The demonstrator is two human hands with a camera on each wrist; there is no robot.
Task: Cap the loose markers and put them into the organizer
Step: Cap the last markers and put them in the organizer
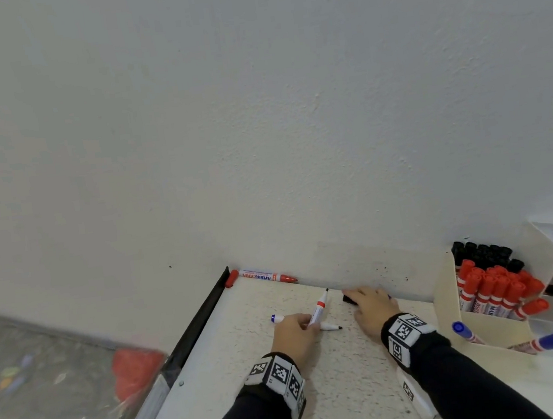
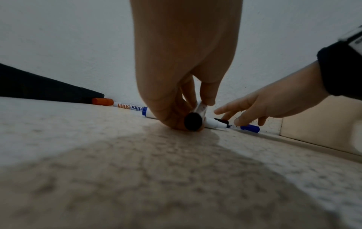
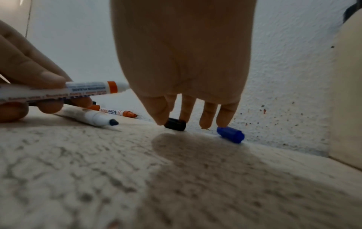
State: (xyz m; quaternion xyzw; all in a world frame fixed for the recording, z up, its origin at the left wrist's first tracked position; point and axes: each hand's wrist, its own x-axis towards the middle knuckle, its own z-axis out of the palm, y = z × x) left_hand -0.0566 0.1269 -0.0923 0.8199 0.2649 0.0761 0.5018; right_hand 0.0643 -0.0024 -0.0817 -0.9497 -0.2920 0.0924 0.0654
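Nearest the person, at about the 6 o'clock edge of the head view, both dark sleeves reach forward over the speckled table (image 1: pixel 340 391). The left hand (image 1: pixel 294 336) has its fingers (image 3: pixel 47 80) curled round an uncapped marker with a red band (image 1: pixel 319 309), gripping it near its rear end; its long axis runs up toward 1 o'clock, the bare tip pointing away at the wall. Under that hand lies a second uncapped marker (image 1: pixel 330 326), flat on the table, its long axis running 9 to 3 o'clock with the dark tip toward 3 and a blue rear end showing at 9. At 3 o'clock from the left hand, the right hand (image 1: pixel 374 310) hangs with fingers (image 3: pixel 207 116) straight and pointing down, holding nothing yet. The coming move, I judge, turns on this: the black cap (image 3: pixel 175 124) lies right at the thumb and forefinger tips, seemingly touched but not pinched, while a blue cap (image 3: pixel 231 134) lies just beside it toward 3 o'clock under the outer fingers; both lie on their sides along the foot of the wall. The right hand is plainly the nearer to both caps. Which cap fits the held marker cannot be told for sure. Farther off at 11 o'clock, a capped red marker (image 1: pixel 263 275) lies along the wall, and at 3 o'clock stands the organizer (image 1: pixel 446 293), already holding red and black markers.
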